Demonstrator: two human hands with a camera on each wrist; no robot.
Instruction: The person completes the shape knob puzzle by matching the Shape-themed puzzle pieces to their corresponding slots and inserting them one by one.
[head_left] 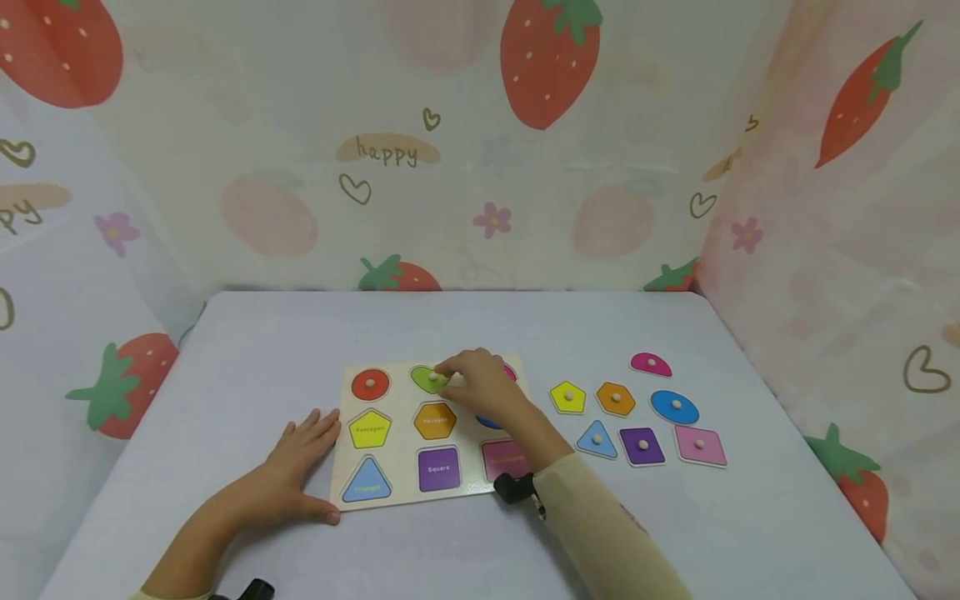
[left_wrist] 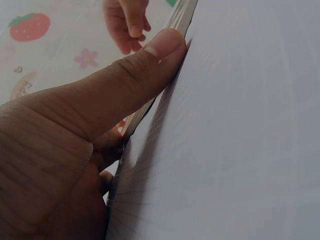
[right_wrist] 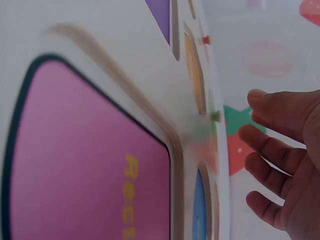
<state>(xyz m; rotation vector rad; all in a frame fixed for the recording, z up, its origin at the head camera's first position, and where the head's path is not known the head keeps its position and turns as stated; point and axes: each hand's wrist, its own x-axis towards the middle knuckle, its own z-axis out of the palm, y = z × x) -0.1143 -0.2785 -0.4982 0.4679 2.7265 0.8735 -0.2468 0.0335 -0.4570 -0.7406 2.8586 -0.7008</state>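
We've R hand (head_left: 482, 382), fingers apart, part-hiding mid-row blue slot (head_left: 487, 422), L hand (head_left: 295, 462) spread at board (head_left: 402, 440) edge, 7 loose pcs (head_left: 609, 402) to R.

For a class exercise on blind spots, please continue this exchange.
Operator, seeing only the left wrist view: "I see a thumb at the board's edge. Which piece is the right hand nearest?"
Observer: In the head view, the right hand is nearest the green heart in the top row of the board.
Operator: Are any pieces lying off the board?
Observer: Yes, seven loose pieces lie to its right.
Operator: Does the board's upper left corner hold a piece?
Observer: Yes, the red circle is there, with its knob showing.
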